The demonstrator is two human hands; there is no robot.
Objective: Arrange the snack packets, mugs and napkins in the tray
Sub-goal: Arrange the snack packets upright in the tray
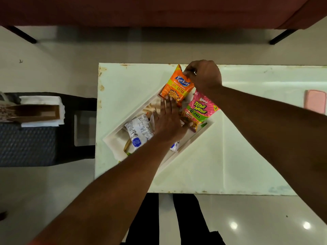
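Right hand: the right hand [203,76], just above the frame's centre, is being kept pinched on the top edge of the orange snack packet [177,85].
Left hand: the left hand [168,121], at the centre, is being held flat with fingers spread, its fingertips [167,99] being pressed on the orange packet's lower end.
Tray: the white tray [194,138] is being seen set diagonally on the pale table [247,156], mid-frame.
Orange packet: it is being held over the tray's upper corner.
Pink packet: the pink snack packet [200,110] is being seen lying in the tray, just right of the orange one.
White packet: a white packet [139,129] is being seen lying in the tray's lower left part, beside the left wrist.
Napkins: white napkins [116,144] are being seen under the white packet, though only partly.
Right edge: a pink object [315,101] is being seen on the table.
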